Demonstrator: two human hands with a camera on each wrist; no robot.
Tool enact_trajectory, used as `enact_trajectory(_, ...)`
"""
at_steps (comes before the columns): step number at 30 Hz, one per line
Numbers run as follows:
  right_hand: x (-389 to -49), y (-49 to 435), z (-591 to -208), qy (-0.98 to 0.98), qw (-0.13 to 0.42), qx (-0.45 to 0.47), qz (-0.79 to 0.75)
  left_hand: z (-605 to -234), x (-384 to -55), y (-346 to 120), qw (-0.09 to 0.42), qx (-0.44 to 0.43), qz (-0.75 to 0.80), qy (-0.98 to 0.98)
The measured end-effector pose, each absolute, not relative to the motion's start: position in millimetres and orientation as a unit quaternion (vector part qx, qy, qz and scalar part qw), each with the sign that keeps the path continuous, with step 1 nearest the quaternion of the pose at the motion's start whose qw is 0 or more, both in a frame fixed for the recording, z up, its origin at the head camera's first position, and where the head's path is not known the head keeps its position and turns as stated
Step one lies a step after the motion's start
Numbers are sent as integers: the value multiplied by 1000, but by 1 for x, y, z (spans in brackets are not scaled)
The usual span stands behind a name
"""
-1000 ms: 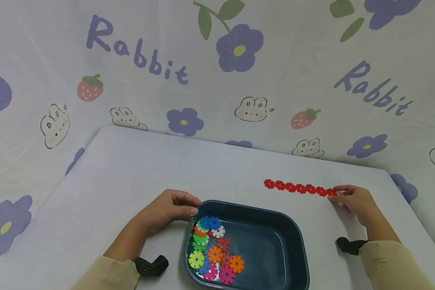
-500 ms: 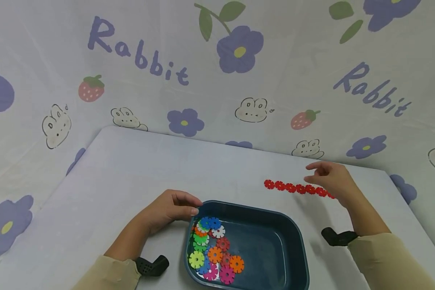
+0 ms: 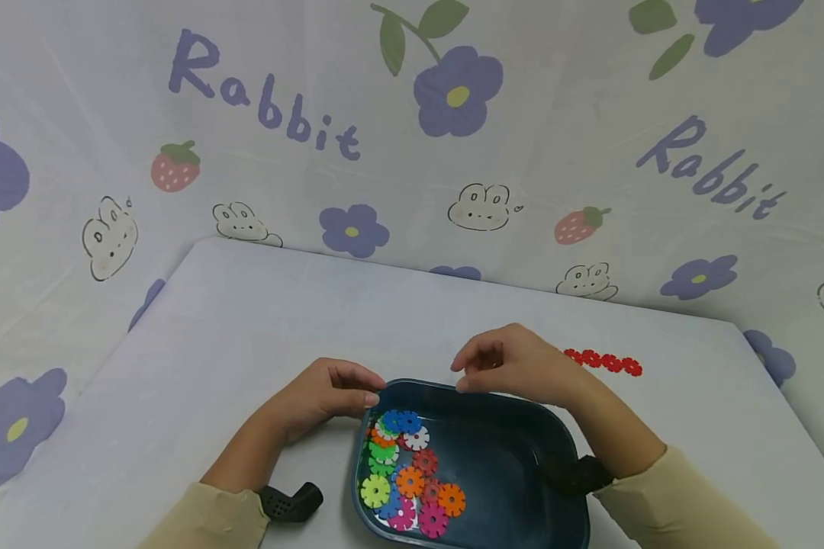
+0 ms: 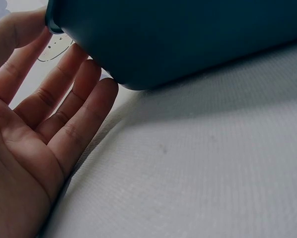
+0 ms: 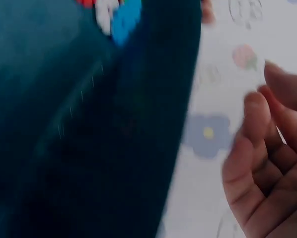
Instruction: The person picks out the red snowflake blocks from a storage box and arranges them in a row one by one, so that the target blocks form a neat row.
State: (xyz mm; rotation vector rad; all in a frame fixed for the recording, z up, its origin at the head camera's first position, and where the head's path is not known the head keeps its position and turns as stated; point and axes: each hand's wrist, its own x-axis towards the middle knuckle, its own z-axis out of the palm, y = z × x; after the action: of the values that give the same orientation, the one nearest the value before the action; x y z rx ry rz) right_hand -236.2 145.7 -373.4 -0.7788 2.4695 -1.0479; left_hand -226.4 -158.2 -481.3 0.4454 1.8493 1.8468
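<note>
My left hand holds the left back corner of a dark teal plastic tub, thumb and forefinger at its rim. In the left wrist view the other fingertips meet the tub's outer wall. Loose snowflake discs in several colours lie along the tub's left side. Over the tub's back rim is my right hand, its fingers loosely bent with nothing between them, as the right wrist view also shows. Behind the right forearm runs a row of red snowflake discs on the table, its left part hidden.
A white cloth covers the table. Behind it hangs a backdrop printed with rabbits, flowers and strawberries. Black wrist devices sit at both cuffs, the left one beside the tub.
My right hand has let go of the right end of the red disc row, lifted, and moved left to the tub's back rim. My left hand stays at the tub's corner.
</note>
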Motion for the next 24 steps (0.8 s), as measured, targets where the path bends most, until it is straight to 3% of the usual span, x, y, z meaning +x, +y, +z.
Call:
enact_trajectory(8, -224, 102, -396, 850, 289, -334, -286, -483, -226, -159, 246, 161, 679, 673)
enact_trajectory(20, -216, 85, -417, 858, 333, -351, -173, -480, -226, -159, 242, 161, 673, 680)
enact_trajectory(24, -216, 84, -420, 869, 325, -330, -173, -480, -226, -159, 242, 160, 671, 682)
